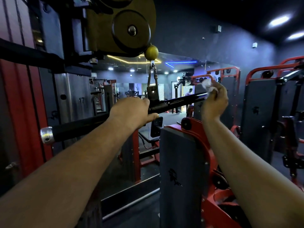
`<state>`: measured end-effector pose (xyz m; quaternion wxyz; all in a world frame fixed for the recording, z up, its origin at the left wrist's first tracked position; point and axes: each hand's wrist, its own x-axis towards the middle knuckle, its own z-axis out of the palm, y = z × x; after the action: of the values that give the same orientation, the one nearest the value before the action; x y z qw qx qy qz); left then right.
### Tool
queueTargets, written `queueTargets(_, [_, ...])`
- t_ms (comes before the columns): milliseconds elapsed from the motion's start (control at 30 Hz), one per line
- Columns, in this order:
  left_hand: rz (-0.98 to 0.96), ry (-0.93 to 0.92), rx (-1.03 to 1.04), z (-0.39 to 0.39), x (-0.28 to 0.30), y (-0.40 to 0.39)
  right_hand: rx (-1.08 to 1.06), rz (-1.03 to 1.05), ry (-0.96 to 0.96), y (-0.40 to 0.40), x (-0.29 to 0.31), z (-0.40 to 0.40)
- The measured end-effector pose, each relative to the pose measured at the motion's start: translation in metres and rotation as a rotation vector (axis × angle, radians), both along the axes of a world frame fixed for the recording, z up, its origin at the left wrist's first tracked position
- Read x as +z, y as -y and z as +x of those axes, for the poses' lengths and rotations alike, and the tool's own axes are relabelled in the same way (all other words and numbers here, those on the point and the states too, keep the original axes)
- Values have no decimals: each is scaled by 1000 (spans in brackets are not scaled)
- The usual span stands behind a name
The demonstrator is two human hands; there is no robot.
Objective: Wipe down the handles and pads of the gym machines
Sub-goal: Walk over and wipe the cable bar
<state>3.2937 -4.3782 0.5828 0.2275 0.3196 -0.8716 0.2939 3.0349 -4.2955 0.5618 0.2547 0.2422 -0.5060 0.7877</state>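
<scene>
A black pulldown bar (177, 101) hangs from a carabiner (152, 76) under a yellow ball stopper (151, 52) and a large pulley (131, 29). The bar slopes from a silver end cap (46, 134) at lower left up to the right. My left hand (131, 112) grips the bar just left of its centre bracket. My right hand (213, 101) holds a crumpled white cloth (207, 85) at the bar's far right end, the cloth touching the tip.
A grey weight-stack shroud with a red frame (179, 162) stands right below my arms. The cable machine's column and weight plates (77, 99) fill the left. More red-framed machines (263, 104) stand at right. A wall mirror (172, 76) ahead reflects the gym and a distant person.
</scene>
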Motion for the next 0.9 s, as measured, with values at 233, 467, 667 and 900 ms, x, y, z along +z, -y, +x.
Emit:
queueTargets(233, [23,15,10,4,2,1,-75,398,-197,18,-25,13])
queueTargets(467, [-20,35,55,4,4,0,287,321,-421,23,-69,100])
queueTargets(667, [-12,19,42,0,1,0,361,-98,-71,11,-61,74])
queueTargets(900, [47,-20,-19,-1,-2,-1,607,-342,483,34,-26,31])
